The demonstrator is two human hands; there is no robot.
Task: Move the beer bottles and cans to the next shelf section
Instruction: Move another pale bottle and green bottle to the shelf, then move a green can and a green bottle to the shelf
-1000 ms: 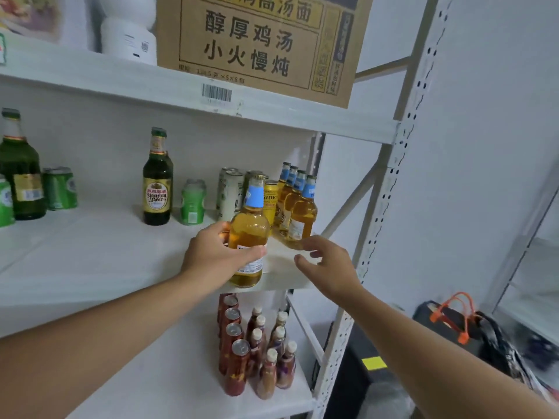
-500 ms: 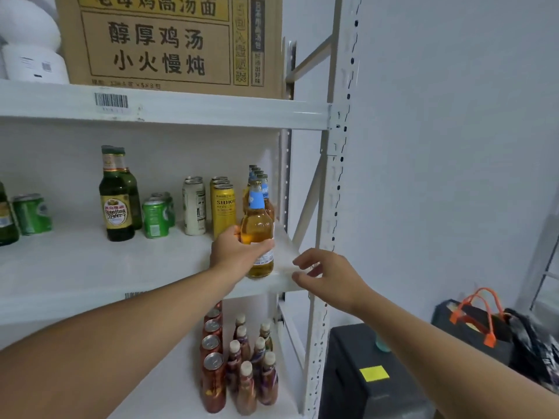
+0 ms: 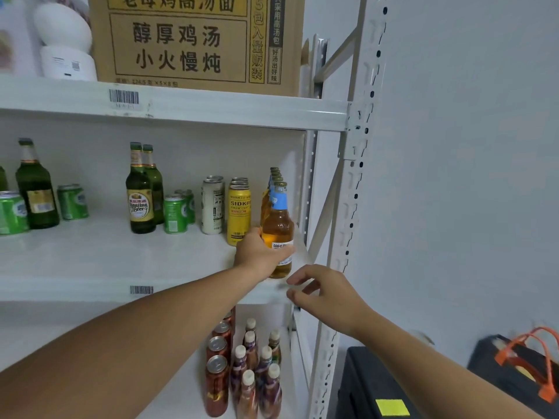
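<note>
Fingers of the left hand (image 3: 260, 252) wrap the lower body of the upright amber beer bottle (image 3: 277, 229) at the shelf's (image 3: 90, 261) right front corner, neck straight up, while the empty, loosely spread right hand (image 3: 328, 294) waits just below-right

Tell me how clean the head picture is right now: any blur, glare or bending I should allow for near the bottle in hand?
Head view: light is even and soft, no hard glare on the amber bottle gripped by the left hand; the right hand is slightly smeared at the fingers; the wide lens bows the shelf post; the orange-handled bag at the edge is soft.
</note>
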